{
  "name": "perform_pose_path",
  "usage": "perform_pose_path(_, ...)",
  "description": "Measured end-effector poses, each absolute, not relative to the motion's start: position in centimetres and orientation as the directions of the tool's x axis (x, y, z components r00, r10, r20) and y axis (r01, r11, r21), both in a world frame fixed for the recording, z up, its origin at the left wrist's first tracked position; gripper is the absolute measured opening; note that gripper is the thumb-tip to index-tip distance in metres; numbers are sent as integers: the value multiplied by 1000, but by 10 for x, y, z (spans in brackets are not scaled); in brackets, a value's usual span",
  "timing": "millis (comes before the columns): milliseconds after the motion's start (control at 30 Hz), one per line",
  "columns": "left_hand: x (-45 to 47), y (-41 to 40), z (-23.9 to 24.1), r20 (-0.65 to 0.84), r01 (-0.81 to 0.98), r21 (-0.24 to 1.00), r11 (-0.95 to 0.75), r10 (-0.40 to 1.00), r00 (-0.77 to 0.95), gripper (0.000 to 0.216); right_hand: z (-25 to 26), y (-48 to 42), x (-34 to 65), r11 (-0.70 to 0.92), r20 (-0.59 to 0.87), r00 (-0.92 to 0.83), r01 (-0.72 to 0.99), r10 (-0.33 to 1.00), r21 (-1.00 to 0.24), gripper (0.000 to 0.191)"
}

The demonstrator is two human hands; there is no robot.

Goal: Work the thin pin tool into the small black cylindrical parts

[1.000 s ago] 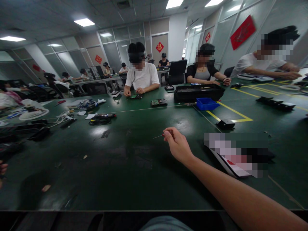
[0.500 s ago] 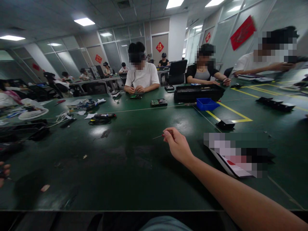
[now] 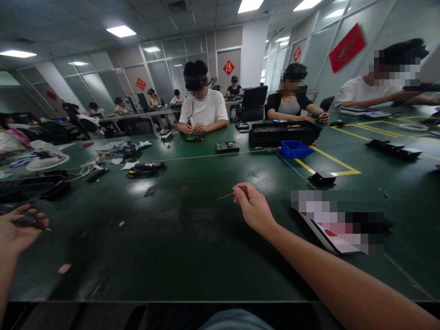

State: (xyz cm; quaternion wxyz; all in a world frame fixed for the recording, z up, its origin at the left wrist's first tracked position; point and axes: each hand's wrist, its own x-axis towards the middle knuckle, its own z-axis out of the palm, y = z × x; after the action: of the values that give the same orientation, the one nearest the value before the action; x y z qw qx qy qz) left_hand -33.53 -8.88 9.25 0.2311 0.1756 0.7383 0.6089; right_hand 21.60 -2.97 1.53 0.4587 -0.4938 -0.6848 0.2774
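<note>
Right hand (image 3: 253, 207): thin-shafted tool (image 3: 233, 194) | left hand (image 3: 16, 234): dark tool (image 3: 29, 221) | green table (image 3: 154, 256)

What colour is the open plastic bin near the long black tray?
The open plastic bin is blue; see the head view.

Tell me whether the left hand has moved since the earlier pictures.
Yes: the left hand, holding a dark tool, has moved rightward, in from the picture's left edge, nearer the pale scrap on the green table.
</note>
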Motion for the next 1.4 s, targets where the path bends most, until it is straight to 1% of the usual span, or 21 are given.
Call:
perform_pose_path(67,-330,-77,88,-66,-29,996,79,527,-847,20,14,-29,216,360,357,-90,418,930,-834,25)
perform_pose_path(133,-314,-66,90,-39,-28,999,29,549,-835,19,14,-29,216,364,360,-90,416,928,-833,25)
perform_pose_path(267,-266,-46,101,-59,-103,994,-25,677,-733,20,13,-29,216,363,361,-86,422,928,-831,24)
perform_pose_path(367,-229,-32,107,-48,-159,985,-64,786,-616,24,12,-28,216,358,357,-81,415,930,-837,25)
perform_pose_path(467,-193,-20,108,-28,-198,977,-83,864,-502,24,11,-28,217,355,354,-81,408,932,-841,25)
perform_pose_path(567,-153,-11,105,-30,-229,971,-68,916,-400,25,11,-28,217,346,344,-82,411,935,-844,26)
perform_pose_path(733,-87,-2,94,-65,-271,963,6,976,-208,33,12,-29,217,346,343,-84,413,935,-842,26)
perform_pose_path(867,-42,-1,84,-55,-326,945,30,996,-67,30,12,-29,218,351,349,-80,397,934,-848,26)
perform_pose_path(1033,5,-12,74,-43,-318,946,68,996,84,34,11,-27,219,362,365,-70,393,928,-845,25)
perform_pose_path(1133,24,-22,67,-12,-271,961,59,985,172,38,12,-27,219,355,361,-61,398,930,-846,24)
perform_pose_path(1200,31,-25,59,28,-188,982,14,975,223,37,12,-27,218,352,363,-51,400,931,-846,23)
perform_pose_path(1300,35,-23,44,68,30,996,-79,964,257,32,12,-27,218,349,363,-46,408,931,-844,22)
perform_pose_path(1400,30,-18,29,67,268,952,-146,957,281,34,13,-28,218,344,359,-47,424,932,-838,22)
